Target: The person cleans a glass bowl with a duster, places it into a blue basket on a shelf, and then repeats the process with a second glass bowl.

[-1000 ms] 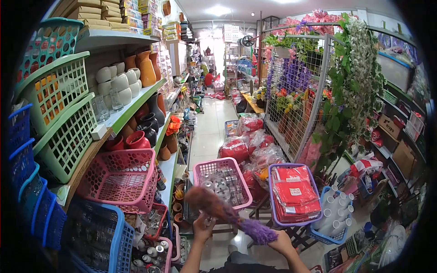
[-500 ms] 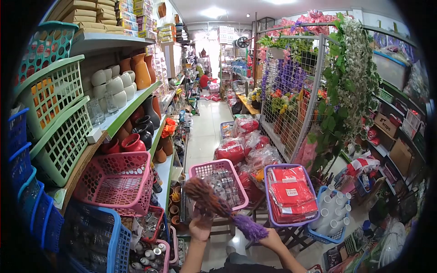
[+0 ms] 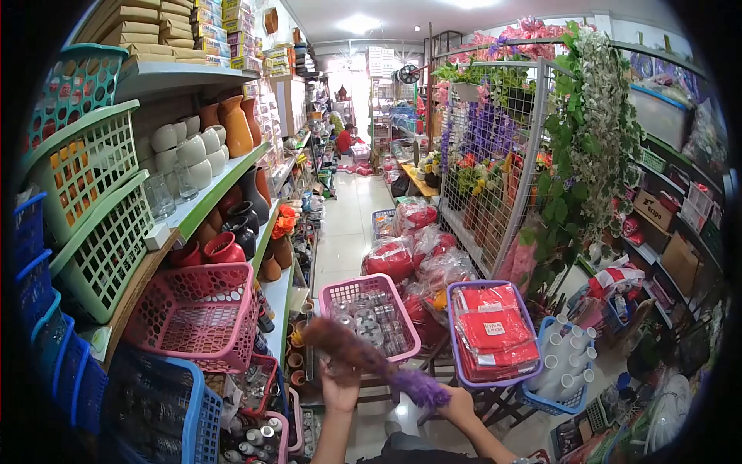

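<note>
A fluffy duster (image 3: 363, 352), brown at its far end and purple near the right, is blurred by motion in front of me. My right hand (image 3: 456, 406) is closed round its purple end. Beneath the brown part, my left hand (image 3: 340, 384) is raised; something clear and glassy seems to be in its fingers, partly hidden by the duster. Just beyond sits a pink basket (image 3: 412, 325) of glass jars (image 3: 369, 325). To its right, a purple basket (image 3: 456, 348) holds red packets (image 3: 495, 329).
Shelves (image 3: 232, 174) with vases and cups line the left, above a pink basket (image 3: 193, 317) and a blue basket (image 3: 193, 387). Bagged red goods (image 3: 390, 259) lie ahead. A blue basket of white bottles (image 3: 560, 359) stands right. A person (image 3: 345, 141) is far down the aisle.
The duster's brown end has shifted slightly left and its purple end has moved a little left too. The view has shifted slightly.
</note>
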